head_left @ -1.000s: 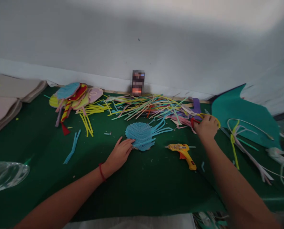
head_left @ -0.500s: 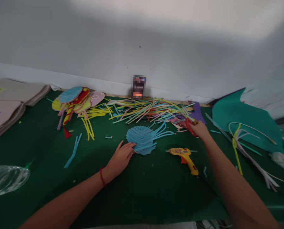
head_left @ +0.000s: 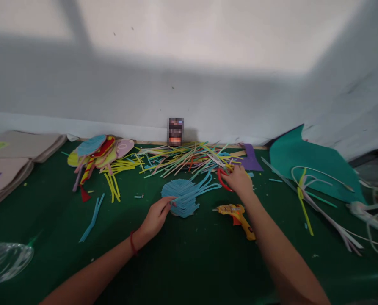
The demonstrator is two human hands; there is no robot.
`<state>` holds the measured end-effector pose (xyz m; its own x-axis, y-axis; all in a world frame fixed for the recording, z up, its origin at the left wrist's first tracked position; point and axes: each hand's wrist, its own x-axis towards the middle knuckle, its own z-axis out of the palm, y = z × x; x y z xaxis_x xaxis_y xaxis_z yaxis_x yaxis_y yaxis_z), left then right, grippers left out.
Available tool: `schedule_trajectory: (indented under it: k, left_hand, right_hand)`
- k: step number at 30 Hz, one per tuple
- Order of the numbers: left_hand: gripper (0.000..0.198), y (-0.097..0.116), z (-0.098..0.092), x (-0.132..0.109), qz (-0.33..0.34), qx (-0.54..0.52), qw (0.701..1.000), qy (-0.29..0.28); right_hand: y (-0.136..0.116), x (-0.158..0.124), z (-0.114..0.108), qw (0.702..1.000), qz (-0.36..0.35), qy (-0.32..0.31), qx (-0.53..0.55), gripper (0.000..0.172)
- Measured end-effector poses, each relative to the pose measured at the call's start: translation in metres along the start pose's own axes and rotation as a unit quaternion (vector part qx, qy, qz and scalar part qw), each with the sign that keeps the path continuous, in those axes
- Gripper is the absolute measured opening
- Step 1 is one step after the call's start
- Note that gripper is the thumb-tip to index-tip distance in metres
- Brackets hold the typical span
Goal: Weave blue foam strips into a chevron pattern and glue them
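Note:
A round blue piece made of glued felt strips [head_left: 183, 196] lies on the green table cover [head_left: 189, 262], with loose strip ends trailing to its right. My left hand [head_left: 157, 216] pinches its near left edge. My right hand [head_left: 239, 180] is closed on red-handled scissors [head_left: 222, 178], just right of the blue piece's loose ends. A yellow and orange glue gun [head_left: 236, 213] lies on the cover below my right hand, beside my forearm.
A heap of coloured felt strips [head_left: 189, 156] lies along the wall. Finished coloured pieces [head_left: 96, 150] are piled at back left, beige fabric stacks [head_left: 7, 156] far left. A teal felt sheet [head_left: 312, 163] and long strips lie right. A clear plastic bottle [head_left: 4, 260] sits near left.
My right hand has come leftward from the far right with the scissors, to the blue piece's loose ends. My left hand has gone from resting on the blue piece to pinching its edge.

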<state>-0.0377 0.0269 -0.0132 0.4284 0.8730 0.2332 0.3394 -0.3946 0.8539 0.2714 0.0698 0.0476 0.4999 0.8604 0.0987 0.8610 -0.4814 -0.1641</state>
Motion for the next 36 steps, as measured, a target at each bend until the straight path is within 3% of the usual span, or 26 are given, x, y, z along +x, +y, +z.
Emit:
schedule_trajectory:
  k: [4, 7, 10, 16, 22, 30, 36]
  left_hand:
    - [0.038, 0.007, 0.014, 0.045, -0.041, -0.191, 0.981, 0.005]
    - [0.038, 0.005, 0.029, 0.085, -0.104, -0.333, 0.937, 0.015]
    - [0.037, -0.001, 0.037, 0.124, -0.136, -0.395, 0.908, 0.036]
    - [0.029, -0.004, 0.026, 0.199, -0.114, -0.307, 0.945, 0.020]
    - [0.025, 0.012, 0.036, 0.259, -0.109, -0.195, 0.972, -0.068]
    - [0.018, 0.031, 0.071, 0.289, -0.139, -0.107, 0.943, -0.283]
    - [0.017, 0.038, 0.081, 0.305, -0.152, -0.092, 0.925, -0.337]
  right_hand:
    - [-0.011, -0.022, 0.002, 0.998, 0.017, -0.015, 0.058, 0.063]
    - [-0.016, -0.041, 0.008, 0.995, 0.024, -0.020, 0.100, 0.057]
    - [-0.019, -0.056, 0.013, 0.994, 0.029, 0.002, 0.104, 0.054]
    - [-0.017, -0.066, 0.018, 0.996, 0.025, 0.006, 0.085, 0.048]
    - [-0.009, -0.063, 0.021, 0.995, 0.007, 0.038, 0.094, 0.041]
    - [-0.002, -0.061, 0.013, 0.992, 0.016, 0.037, 0.122, 0.038]
    - [0.003, -0.058, 0.015, 0.990, 0.022, 0.027, 0.134, 0.039]
